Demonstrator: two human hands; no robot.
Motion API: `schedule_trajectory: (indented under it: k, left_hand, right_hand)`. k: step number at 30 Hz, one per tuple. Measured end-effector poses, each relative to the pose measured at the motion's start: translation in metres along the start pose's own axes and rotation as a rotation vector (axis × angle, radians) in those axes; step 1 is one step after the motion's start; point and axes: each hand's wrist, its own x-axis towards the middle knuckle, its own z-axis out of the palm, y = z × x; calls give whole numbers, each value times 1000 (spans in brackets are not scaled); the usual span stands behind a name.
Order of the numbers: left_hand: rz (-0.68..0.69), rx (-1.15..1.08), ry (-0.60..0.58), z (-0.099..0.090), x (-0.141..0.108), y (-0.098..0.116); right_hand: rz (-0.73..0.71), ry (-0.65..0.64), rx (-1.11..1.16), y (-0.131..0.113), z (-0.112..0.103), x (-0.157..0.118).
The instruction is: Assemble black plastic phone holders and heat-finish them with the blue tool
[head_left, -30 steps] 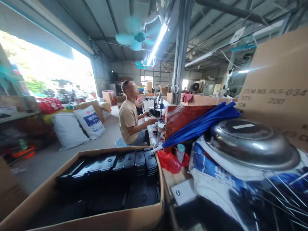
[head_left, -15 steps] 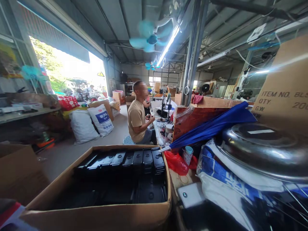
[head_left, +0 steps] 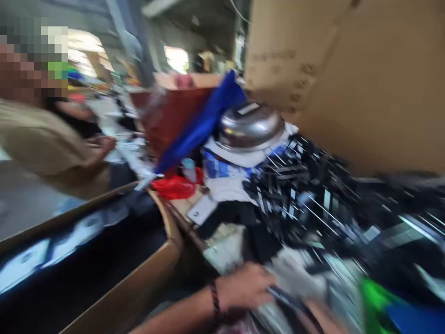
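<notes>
Left hand (head_left: 243,286), a braided bracelet (head_left: 214,297) at its wrist, reaches in from the lower edge of the view with its fingers bent towards a dark rod (head_left: 283,294). Blur hides whether they grip it or only lie against it. Beside it, a blurred patch of skin may be the right hand (head_left: 318,317), but its state cannot be told.

The rod lies at the near edge of a heap of wire umbrella ribs (head_left: 292,199). A hard tug could snag those ribs, and their thin tips could scratch the wrist. Shifting the heap could also unsettle the stainless steel basin (head_left: 250,125) perched above, beside a folded blue umbrella (head_left: 205,125).

A red plastic bag (head_left: 174,188) lies next to the corner of an open cardboard carton (head_left: 167,236). Nearby, a seated co-worker in a tan T-shirt (head_left: 41,139) faces a cluttered bench. A large cardboard box (head_left: 347,83) looms at upper right, and a steel column (head_left: 132,41) rises in the workshop behind.
</notes>
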Motion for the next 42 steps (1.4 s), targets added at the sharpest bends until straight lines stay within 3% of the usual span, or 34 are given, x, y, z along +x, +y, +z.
schedule_trajectory:
  k: [3,5,8,16,20,23,26,30,32,35,42]
  left_hand:
    - [-61,165,-25,7,6,-12]
    - [-27,223,-28,7,9,-15]
    - [41,209,-10,7,8,-16]
    - [125,233,98,23,6,-21]
    - [107,176,123,20,9,-20]
    - [12,-13,151,10,11,-9]
    - [-151,-340,197,6,14,5]
    - [-290,-896,273,22,16,14]
    - [-297,-1039,324,30,17,13]
    - [-296,-991,348,29,15,8]
    - [-224,-617,194,16,10,8]
  right_hand:
    - [163,-76,-38,7,-2,-38]
    - [164,-189,-67,9,-4,-43]
    - [163,-242,-88,7,-8,-38]
    - [114,-204,-102,1,-7,-34]
    - [156,-177,-21,1,-7,-34]
    - [203,-115,154,-3,-14,-38]
    - [300,7,371,-9,-20,-45]
    - [502,210,587,-13,-10,-51]
    - [538,204,638,-14,-3,-49]
    - [506,112,644,-17,1,-43]
    - [440,30,546,-23,-7,-30]
